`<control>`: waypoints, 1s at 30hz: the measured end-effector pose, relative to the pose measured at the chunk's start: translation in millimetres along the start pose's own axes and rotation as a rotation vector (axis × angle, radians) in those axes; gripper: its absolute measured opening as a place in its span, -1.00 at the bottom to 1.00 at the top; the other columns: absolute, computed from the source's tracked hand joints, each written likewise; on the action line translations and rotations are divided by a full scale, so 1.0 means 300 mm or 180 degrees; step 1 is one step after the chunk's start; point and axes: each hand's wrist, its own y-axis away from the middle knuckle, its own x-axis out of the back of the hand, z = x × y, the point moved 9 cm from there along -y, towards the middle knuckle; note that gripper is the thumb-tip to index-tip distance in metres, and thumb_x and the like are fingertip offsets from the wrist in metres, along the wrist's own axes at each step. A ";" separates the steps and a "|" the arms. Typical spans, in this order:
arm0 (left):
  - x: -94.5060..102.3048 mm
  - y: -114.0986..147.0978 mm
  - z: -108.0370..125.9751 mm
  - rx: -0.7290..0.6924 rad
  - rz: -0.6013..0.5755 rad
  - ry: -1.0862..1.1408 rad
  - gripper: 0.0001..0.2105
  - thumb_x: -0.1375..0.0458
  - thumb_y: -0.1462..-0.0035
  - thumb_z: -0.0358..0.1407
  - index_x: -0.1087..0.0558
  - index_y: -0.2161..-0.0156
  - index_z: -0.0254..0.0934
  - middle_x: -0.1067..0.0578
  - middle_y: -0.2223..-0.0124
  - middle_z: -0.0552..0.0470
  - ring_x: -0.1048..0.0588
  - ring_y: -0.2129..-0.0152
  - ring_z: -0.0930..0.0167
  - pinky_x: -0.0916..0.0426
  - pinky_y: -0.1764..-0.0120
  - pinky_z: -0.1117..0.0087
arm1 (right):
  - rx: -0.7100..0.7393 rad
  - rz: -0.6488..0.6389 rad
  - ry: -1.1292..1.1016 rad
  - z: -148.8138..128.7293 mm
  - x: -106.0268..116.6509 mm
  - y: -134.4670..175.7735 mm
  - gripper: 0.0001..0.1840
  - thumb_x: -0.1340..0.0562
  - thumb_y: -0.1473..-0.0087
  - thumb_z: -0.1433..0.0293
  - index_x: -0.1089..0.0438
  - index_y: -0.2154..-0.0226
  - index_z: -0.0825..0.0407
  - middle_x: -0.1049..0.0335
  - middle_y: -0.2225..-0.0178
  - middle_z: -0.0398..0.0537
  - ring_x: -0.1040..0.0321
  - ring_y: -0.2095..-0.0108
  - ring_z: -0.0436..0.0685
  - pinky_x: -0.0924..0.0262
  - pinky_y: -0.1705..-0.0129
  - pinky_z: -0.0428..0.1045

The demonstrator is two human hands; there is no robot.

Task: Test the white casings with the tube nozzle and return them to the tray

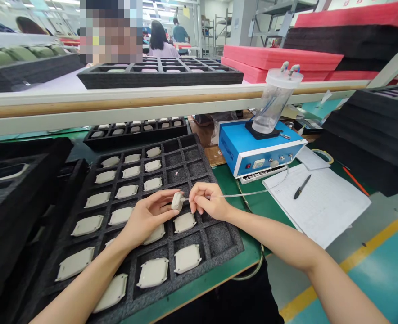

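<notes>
My left hand (pixel 155 209) grips a small cream-coloured watch case (pixel 177 202) on its edge between thumb and fingers, above a dark foam tray (pixel 182 245). In my right hand (pixel 207 200), pinched by the fingertips, is a thin clear tube (pixel 242 195). Its tip meets the side of the watch case; whether it goes in, I cannot tell. The tube runs right to a blue box-shaped machine (pixel 231 150). Rows of similar cream cases (pixel 152 272) lie in the tray's compartments, some partly hidden by my left arm. Several compartments at the tray's far right hold nothing.
A clear cylinder (pixel 269 108) stands on the machine. Right of it lie papers (pixel 334 207) with a black pen (pixel 302 186). Foam trays (pixel 20 180) are stacked at left, others (pixel 371 121) at right. A shelf edge (pixel 151 101) crosses behind; people sit beyond.
</notes>
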 end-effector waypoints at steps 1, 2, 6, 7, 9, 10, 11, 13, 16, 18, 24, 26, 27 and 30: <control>0.000 0.000 0.001 -0.0009 -0.0004 0.0003 -0.61 -0.35 0.15 -0.38 -0.47 0.13 -0.22 -0.54 0.07 -0.03 -0.50 0.12 0.31 -0.42 0.07 0.34 | -0.0004 0.0003 -0.0004 0.000 0.000 0.000 -0.93 -0.09 0.16 0.50 -0.27 0.53 0.09 -0.33 0.70 -0.23 -0.10 0.77 -0.13 0.00 0.71 -0.19; -0.001 0.001 0.000 -0.0011 -0.0008 0.0004 -0.61 -0.35 0.15 -0.38 -0.47 0.13 -0.22 -0.54 0.08 -0.03 -0.50 0.12 0.32 -0.42 0.07 0.35 | -0.0005 0.0010 -0.0012 -0.001 0.000 0.000 -0.94 -0.09 0.17 0.50 -0.27 0.54 0.09 -0.33 0.70 -0.23 -0.10 0.77 -0.13 0.00 0.71 -0.19; -0.001 -0.001 -0.005 0.0009 -0.0021 -0.0011 -0.61 -0.35 0.15 -0.38 -0.48 0.12 -0.22 -0.55 0.10 -0.02 -0.50 0.14 0.32 -0.44 0.10 0.34 | -0.0004 0.0024 -0.0017 -0.004 0.002 0.000 -0.94 -0.09 0.17 0.50 -0.27 0.54 0.09 -0.33 0.70 -0.23 -0.10 0.77 -0.13 -0.01 0.72 -0.20; -0.002 -0.001 -0.005 0.0013 -0.0028 -0.0015 -0.61 -0.35 0.15 -0.37 -0.47 0.12 -0.22 -0.55 0.11 -0.03 -0.51 0.15 0.31 -0.44 0.10 0.34 | -0.0004 0.0027 -0.0018 -0.005 0.002 0.000 -0.94 -0.10 0.17 0.50 -0.27 0.54 0.09 -0.33 0.70 -0.23 -0.10 0.77 -0.13 -0.01 0.72 -0.20; -0.005 0.000 -0.001 0.0014 -0.0044 -0.0024 -0.61 -0.35 0.14 -0.37 -0.47 0.12 -0.23 -0.55 0.13 -0.03 -0.51 0.16 0.31 -0.44 0.10 0.32 | -0.0004 0.0033 -0.0027 -0.005 0.003 0.000 -0.95 -0.10 0.17 0.49 -0.27 0.54 0.09 -0.33 0.71 -0.23 -0.10 0.77 -0.14 -0.01 0.72 -0.20; -0.006 0.000 0.001 0.0016 -0.0046 -0.0031 -0.61 -0.35 0.14 -0.36 -0.47 0.12 -0.23 -0.55 0.13 -0.03 -0.51 0.16 0.31 -0.44 0.10 0.31 | -0.0005 0.0037 -0.0035 -0.004 0.003 0.001 -0.95 -0.10 0.17 0.49 -0.27 0.54 0.09 -0.33 0.71 -0.24 -0.10 0.78 -0.14 -0.01 0.72 -0.20; -0.008 0.001 0.004 0.0024 -0.0046 -0.0041 -0.60 -0.35 0.14 -0.36 -0.47 0.11 -0.24 -0.55 0.13 -0.04 -0.51 0.16 0.30 -0.44 0.09 0.31 | -0.0007 0.0039 -0.0041 -0.003 0.004 0.001 -0.95 -0.10 0.17 0.49 -0.27 0.54 0.09 -0.33 0.71 -0.24 -0.10 0.78 -0.14 -0.01 0.72 -0.20; -0.009 0.004 0.009 0.0046 -0.0037 -0.0062 -0.60 -0.34 0.14 -0.35 -0.47 0.11 -0.25 -0.55 0.12 -0.06 -0.50 0.15 0.29 -0.44 0.09 0.29 | -0.0011 0.0036 -0.0032 0.000 0.004 0.001 -0.94 -0.10 0.16 0.49 -0.27 0.54 0.09 -0.33 0.71 -0.24 -0.10 0.77 -0.14 -0.01 0.72 -0.20; -0.009 0.006 0.011 0.0069 -0.0032 -0.0065 -0.60 -0.34 0.14 -0.34 -0.47 0.11 -0.26 -0.54 0.11 -0.07 -0.50 0.14 0.27 -0.43 0.08 0.27 | -0.0016 0.0039 0.0003 0.003 0.004 0.002 -0.94 -0.10 0.16 0.49 -0.27 0.54 0.09 -0.33 0.70 -0.24 -0.10 0.77 -0.14 -0.01 0.72 -0.20; -0.010 0.006 0.010 0.0075 -0.0042 -0.0051 -0.60 -0.34 0.14 -0.35 -0.46 0.11 -0.25 -0.54 0.11 -0.06 -0.50 0.14 0.28 -0.42 0.07 0.27 | -0.0024 0.0037 0.0026 0.003 0.004 0.002 -0.94 -0.10 0.16 0.49 -0.27 0.54 0.09 -0.33 0.70 -0.23 -0.11 0.77 -0.14 -0.02 0.71 -0.20; -0.011 0.003 0.004 0.0075 -0.0070 -0.0002 -0.61 -0.34 0.13 -0.35 -0.46 0.10 -0.23 -0.55 0.12 -0.04 -0.50 0.15 0.31 -0.42 0.08 0.31 | -0.0012 0.0041 0.0030 -0.002 0.005 0.003 -0.94 -0.10 0.16 0.50 -0.27 0.54 0.09 -0.33 0.70 -0.23 -0.10 0.77 -0.13 -0.02 0.71 -0.20; -0.011 0.003 0.005 0.0087 -0.0068 -0.0003 -0.61 -0.34 0.13 -0.35 -0.46 0.11 -0.24 -0.55 0.12 -0.04 -0.50 0.15 0.31 -0.42 0.08 0.31 | -0.0006 0.0035 0.0042 -0.003 0.004 0.003 -0.94 -0.09 0.16 0.50 -0.27 0.54 0.08 -0.33 0.70 -0.23 -0.10 0.77 -0.13 -0.02 0.71 -0.20; -0.011 0.004 0.006 0.0093 -0.0062 -0.0005 -0.60 -0.34 0.14 -0.35 -0.46 0.11 -0.24 -0.55 0.12 -0.05 -0.50 0.15 0.30 -0.42 0.08 0.30 | -0.0004 0.0033 0.0048 -0.004 0.004 0.003 -0.94 -0.09 0.16 0.50 -0.27 0.54 0.08 -0.33 0.70 -0.23 -0.10 0.77 -0.13 -0.02 0.71 -0.20; -0.011 0.005 0.009 0.0105 -0.0025 -0.0026 -0.59 -0.35 0.15 -0.33 -0.47 0.11 -0.26 -0.55 0.12 -0.07 -0.50 0.15 0.27 -0.42 0.07 0.26 | -0.0006 0.0022 0.0060 -0.004 0.004 0.002 -0.94 -0.09 0.16 0.49 -0.27 0.54 0.08 -0.33 0.70 -0.23 -0.10 0.77 -0.13 -0.02 0.71 -0.20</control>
